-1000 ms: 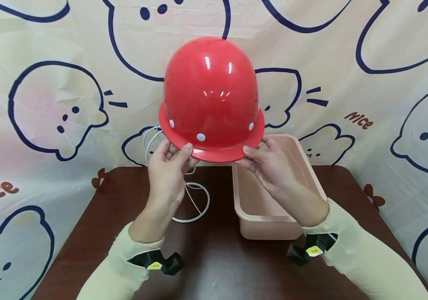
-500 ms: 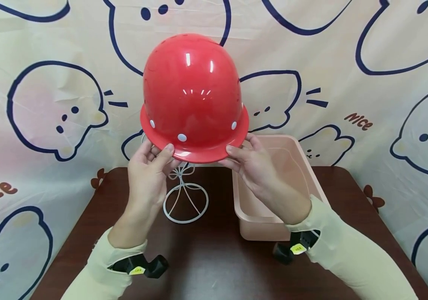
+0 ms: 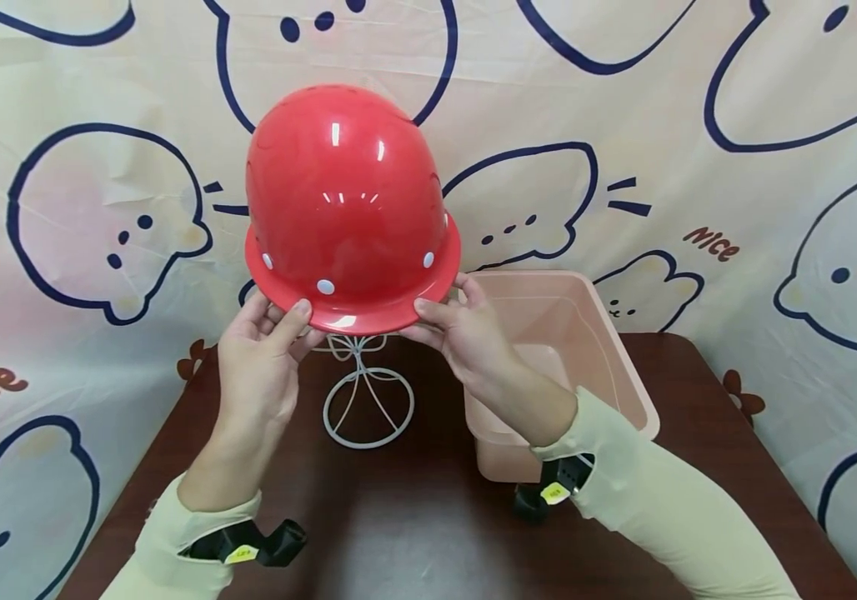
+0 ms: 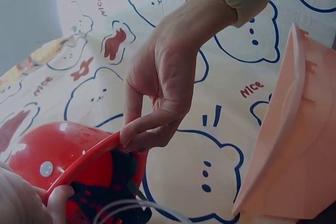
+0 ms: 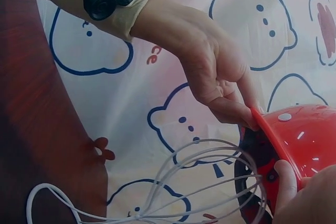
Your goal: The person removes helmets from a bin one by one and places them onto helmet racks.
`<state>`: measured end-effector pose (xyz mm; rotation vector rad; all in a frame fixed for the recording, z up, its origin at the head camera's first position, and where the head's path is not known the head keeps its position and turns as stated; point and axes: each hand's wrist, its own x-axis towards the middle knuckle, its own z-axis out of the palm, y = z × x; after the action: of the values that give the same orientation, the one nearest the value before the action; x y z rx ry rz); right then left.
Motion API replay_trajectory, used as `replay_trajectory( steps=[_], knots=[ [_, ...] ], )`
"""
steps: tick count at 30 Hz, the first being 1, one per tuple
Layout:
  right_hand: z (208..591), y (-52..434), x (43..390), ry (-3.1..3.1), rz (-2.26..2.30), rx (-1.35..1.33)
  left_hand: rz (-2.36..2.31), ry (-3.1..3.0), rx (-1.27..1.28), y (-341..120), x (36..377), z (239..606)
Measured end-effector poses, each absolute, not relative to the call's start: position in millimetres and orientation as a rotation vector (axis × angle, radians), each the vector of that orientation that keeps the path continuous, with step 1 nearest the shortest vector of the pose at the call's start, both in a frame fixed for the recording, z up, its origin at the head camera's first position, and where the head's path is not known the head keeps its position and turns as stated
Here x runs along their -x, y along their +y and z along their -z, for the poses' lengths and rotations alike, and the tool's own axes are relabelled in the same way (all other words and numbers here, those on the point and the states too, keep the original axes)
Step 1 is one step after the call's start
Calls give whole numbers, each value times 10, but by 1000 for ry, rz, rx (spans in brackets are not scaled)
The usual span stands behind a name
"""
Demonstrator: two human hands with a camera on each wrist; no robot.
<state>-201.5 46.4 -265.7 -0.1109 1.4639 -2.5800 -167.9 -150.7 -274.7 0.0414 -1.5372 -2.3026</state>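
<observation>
Hiding stand (image 3: 367, 392) top: red helmet (image 3: 346, 208).

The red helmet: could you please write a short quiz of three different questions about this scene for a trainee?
1. True or false: the red helmet lies inside the pink bin.
2. Which hands pinch the helmet's brim? A) left hand only B) right hand only C) both
3. Fill in: directly under the helmet stands a white wire ____.

Key:
1. False; it is held up above the table.
2. C; the left hand and the right hand each grip the brim.
3. stand
</observation>
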Motion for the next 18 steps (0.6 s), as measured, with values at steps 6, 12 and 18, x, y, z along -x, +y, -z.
replay_trajectory(
  steps=[6,12,18],
  knots=[
    [2750,382,2034,1475,2562,129,2330,-1538,-89,-1599,1670,2828],
    [2876,314,2047,1493,2544,99,2351,-1554,-139,-1684,1676,2954],
    [3007,265,2056,1503,2533,51,2361,-1593,-187,-1733,1695,3078]
  ],
)
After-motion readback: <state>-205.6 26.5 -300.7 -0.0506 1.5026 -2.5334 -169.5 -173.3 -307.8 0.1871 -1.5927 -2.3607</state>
